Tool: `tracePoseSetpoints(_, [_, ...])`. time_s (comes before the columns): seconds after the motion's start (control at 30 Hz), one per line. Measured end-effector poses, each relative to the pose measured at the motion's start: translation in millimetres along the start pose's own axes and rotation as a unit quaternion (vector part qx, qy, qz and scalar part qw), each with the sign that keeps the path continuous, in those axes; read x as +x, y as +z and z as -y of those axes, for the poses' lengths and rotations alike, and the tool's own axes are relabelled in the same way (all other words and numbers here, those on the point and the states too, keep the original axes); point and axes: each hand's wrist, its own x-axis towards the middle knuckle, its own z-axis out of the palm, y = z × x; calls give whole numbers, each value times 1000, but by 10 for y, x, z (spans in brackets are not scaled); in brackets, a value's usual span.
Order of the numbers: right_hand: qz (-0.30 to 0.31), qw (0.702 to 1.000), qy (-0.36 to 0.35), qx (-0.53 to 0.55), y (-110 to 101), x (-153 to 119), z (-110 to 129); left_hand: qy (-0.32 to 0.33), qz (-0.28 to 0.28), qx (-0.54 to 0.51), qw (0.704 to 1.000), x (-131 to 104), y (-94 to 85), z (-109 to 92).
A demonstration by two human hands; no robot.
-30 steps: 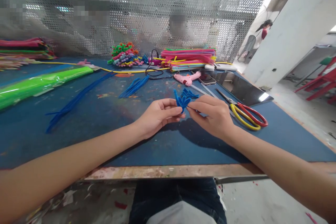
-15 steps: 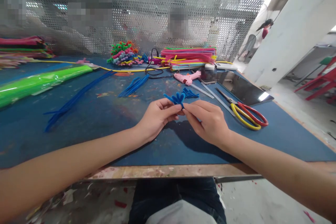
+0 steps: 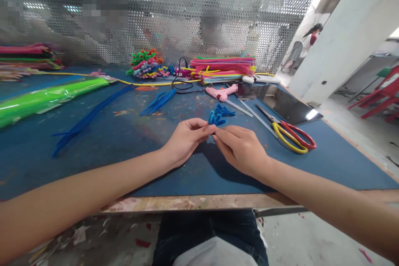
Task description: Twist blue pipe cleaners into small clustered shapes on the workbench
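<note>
- Head view: the left hand (image 3: 187, 137) and the right hand (image 3: 241, 149) meet fingertip to fingertip above the blue table (image 3: 193, 174), both pinched on a small folded blue pipe-cleaner piece (image 3: 215, 119).
- The piece sits just above the two thumbs, its short loops bunched close and standing up from the pinch.
- Half a second ago those loops fanned wide and flat; a second ago they stood as a taller tuft. Now they are gathered tighter and lower, and both hands have drifted slightly left and down, which reads as the base being twisted or squeezed together.
- Just behind the hands lies a second small blue folded piece (image 3: 225, 111) on the table, untouched.
- To the right, apart from the hands, lie scissors (image 3: 293, 135) with red and yellow handles; a pink glue gun (image 3: 222, 92) rests farther back.
- To the left, long blue pipe cleaners (image 3: 90, 118) and a green packet (image 3: 46, 99) lie well apart.
</note>
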Motion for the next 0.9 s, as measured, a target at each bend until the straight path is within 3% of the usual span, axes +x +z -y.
tracePoseSetpoints(0.17, [-7,977,118,176,-26,16,15,-13,5,-30,999,15,-17,-5])
tracePoseSetpoints(0.3, [-17,885,281,370,-15,61,-20,-2,17,-1,1000,17,-40,-14])
tracePoseSetpoints(0.4, [-18,835,336,435,-12,91,-41,20,18,79,997,14,-64,-54])
tracePoseSetpoints(0.6, [-16,836,370,405,-40,103,-33,129,26,320,938,-47,-56,-140])
tracePoseSetpoints(0.67, [-17,827,384,410,-34,98,-44,183,19,388,903,-73,-56,-137])
tracePoseSetpoints(0.73, [-21,811,399,428,-19,89,-67,278,-14,450,849,-81,-80,-136])
tracePoseSetpoints(0.83, [-26,781,412,469,10,73,-101,460,-56,540,702,-47,-159,-176])
tracePoseSetpoints(0.9, [-21,761,414,499,27,63,-112,539,-29,601,590,-8,-212,-226])
